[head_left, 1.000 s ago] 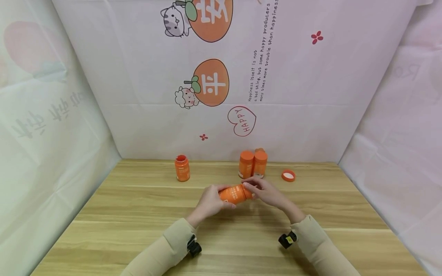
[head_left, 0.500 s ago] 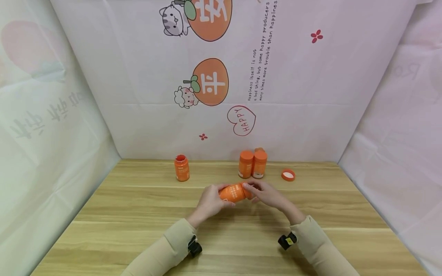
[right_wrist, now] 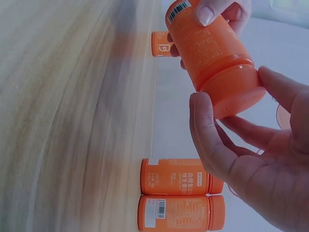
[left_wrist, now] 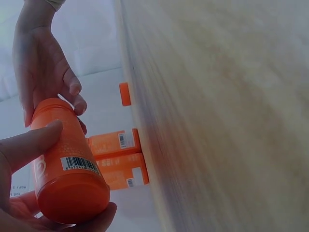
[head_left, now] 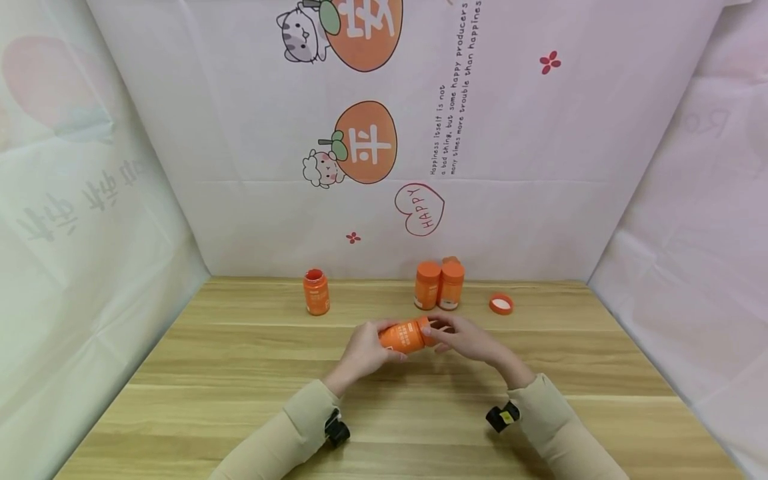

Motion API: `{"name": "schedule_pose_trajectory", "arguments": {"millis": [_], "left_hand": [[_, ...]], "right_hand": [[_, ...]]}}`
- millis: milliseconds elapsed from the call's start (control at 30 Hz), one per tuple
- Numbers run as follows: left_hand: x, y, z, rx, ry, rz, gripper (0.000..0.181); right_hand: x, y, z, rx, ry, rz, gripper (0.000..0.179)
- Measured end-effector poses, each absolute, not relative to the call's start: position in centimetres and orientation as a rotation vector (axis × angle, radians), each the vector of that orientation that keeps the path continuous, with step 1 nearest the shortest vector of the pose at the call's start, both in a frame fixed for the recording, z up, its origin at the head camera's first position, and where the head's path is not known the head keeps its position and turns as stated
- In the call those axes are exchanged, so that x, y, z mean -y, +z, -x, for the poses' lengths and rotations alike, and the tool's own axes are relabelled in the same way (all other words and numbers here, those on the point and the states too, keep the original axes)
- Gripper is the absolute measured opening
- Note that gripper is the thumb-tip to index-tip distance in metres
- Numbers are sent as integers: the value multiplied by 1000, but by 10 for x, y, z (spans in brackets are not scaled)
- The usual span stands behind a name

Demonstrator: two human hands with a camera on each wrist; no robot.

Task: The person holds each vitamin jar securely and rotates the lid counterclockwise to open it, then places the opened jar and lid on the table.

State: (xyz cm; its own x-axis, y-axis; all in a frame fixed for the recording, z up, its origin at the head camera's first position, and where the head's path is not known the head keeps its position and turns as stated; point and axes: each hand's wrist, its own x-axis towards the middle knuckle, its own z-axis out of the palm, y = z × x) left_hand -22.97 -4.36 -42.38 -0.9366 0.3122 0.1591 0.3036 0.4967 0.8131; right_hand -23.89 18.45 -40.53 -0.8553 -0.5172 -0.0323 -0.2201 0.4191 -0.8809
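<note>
My left hand (head_left: 364,349) grips the body of an orange pill bottle (head_left: 403,337), which lies tilted sideways above the wooden table. In the right wrist view, the fingers and thumb of my right hand (right_wrist: 270,140) curl round the bottle's orange cap (right_wrist: 234,89), which sits on the bottle's neck. The left wrist view shows the bottle's base and barcode toward the camera, with the left thumb (left_wrist: 41,140) across its side. Away to the left stands an uncapped orange bottle (head_left: 316,293), its mouth facing up.
Two capped orange bottles (head_left: 427,287) stand side by side at the back of the table (head_left: 252,373). To their right a loose orange cap (head_left: 501,305) lies with its white inside up. A printed white cloth (head_left: 510,167) hangs behind the table, with more cloth at both sides.
Both hands keep the bottle in nearly the same place. The right fingers have shifted slightly round the cap, and the bottle has moved a touch to the left.
</note>
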Motion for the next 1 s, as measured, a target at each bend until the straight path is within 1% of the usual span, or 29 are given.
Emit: {"name": "schedule_pose_trajectory", "arguments": {"millis": [367,533,1000], "left_hand": [[45,-424,230,-2663,1480,-525,57],[47,-424,230,-2635,1484,-505,59],[49,-424,230,-2513,1547,-477,58]], "right_hand": [[-190,-401,240,-2342,-1410,786,51],[-191,-400,238,-2396,-1370,854,52],[-193,-400,237,-2394,-1460,947,53]]}}
